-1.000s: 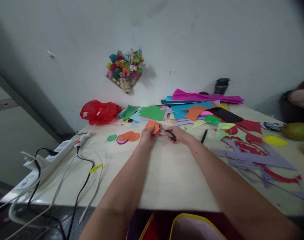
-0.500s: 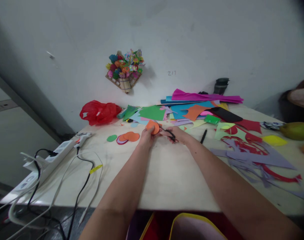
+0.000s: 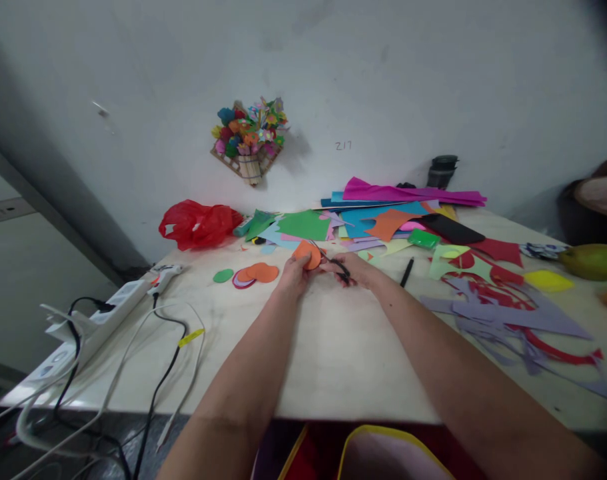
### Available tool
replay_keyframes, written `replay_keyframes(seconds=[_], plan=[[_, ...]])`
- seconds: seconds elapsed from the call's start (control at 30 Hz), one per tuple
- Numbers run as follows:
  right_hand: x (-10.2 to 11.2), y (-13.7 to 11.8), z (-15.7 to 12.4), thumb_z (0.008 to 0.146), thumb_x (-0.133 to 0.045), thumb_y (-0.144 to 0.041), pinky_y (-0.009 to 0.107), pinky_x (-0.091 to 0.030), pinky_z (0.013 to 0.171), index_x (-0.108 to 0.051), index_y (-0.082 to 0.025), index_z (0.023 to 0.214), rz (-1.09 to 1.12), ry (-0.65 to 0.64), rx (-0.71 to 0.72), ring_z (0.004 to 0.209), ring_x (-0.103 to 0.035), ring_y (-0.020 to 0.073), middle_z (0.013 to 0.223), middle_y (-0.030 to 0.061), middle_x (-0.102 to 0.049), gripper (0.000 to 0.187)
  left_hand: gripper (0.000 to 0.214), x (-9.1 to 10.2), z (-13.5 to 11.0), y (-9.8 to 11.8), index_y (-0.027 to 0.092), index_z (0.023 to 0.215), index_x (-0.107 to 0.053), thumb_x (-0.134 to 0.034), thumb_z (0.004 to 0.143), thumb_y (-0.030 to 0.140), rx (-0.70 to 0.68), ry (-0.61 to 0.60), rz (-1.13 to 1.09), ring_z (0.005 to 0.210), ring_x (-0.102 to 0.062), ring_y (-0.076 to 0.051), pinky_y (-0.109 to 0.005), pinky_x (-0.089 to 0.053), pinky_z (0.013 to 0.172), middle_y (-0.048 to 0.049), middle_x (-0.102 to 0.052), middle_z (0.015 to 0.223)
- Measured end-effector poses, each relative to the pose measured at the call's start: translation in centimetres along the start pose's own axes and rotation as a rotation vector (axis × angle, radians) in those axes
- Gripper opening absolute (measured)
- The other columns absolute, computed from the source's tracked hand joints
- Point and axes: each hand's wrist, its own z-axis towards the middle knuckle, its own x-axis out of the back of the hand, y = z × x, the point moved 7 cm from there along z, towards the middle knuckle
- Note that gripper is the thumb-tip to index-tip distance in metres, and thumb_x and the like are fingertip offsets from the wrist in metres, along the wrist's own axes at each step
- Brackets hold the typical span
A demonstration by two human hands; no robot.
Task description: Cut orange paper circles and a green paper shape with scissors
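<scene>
Between the fingers of my left hand (image 3: 294,275) is a piece of orange paper (image 3: 310,253) with a rounded edge, raised a little above the table. My right hand (image 3: 356,268) is closed around the dark handles of a pair of scissors (image 3: 340,268). The blades lie along the right edge of the orange paper; how far apart they are is hard to make out. To the left of my hands several orange paper circles (image 3: 264,272) overlap a purple one and a red-edged one. A green paper circle (image 3: 223,275) lies apart, farther left.
Colored sheets, including a green sheet (image 3: 306,225), are piled along the back. A black pen (image 3: 407,272) lies right of my right hand, before purple scraps (image 3: 513,320). At left are a red plastic bag (image 3: 200,225), a white power strip (image 3: 100,323) and loose cables.
The orange paper and the fingers of my left hand have shifted very slightly to the right, toward the scissors. Everything else looks the same.
</scene>
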Motion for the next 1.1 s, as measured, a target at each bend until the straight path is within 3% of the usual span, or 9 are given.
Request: replay_keyframes(seconds=[0.63,0.87,1.1], plan=[[0.00,0.17,0.26,0.088,-0.083,-0.028,0.017,-0.023,0.032,-0.056,-0.018,0.071,-0.013,0.002,0.000,0.032,-0.045,0.0060,0.044,-0.0059,-0.054,0.034,0.020,0.25,-0.49,0.55,0.010,0.102,-0.070,-0.074,0.082,0.011,-0.007,0.128,-0.036,0.089,-0.079,-0.029,-0.041,-0.067,0.079,-0.0171,-0.079,0.098],[0.06,0.17,0.32,0.086,-0.085,-0.031,0.017,-0.022,0.032,-0.054,-0.018,0.070,-0.010,0.018,-0.008,0.032,-0.045,0.0062,0.044,-0.0060,-0.054,0.037,0.009,0.03,-0.86,0.78,0.010,0.095,-0.069,-0.065,0.087,0.008,-0.016,0.186,-0.041,0.079,-0.077,-0.024,-0.033,-0.065,0.073,-0.0124,-0.076,0.085],[-0.04,-0.02,0.00,0.085,-0.085,-0.028,0.018,-0.022,0.033,-0.056,-0.018,0.070,0.006,0.012,-0.016,0.032,-0.045,0.0066,0.044,-0.0053,-0.054,0.034,0.012,0.60,-0.29,0.50,0.010,0.095,-0.070,-0.072,0.083,0.010,-0.013,0.165,-0.061,0.087,-0.077,-0.028,-0.041,-0.065,0.082,-0.0134,-0.076,0.089]])
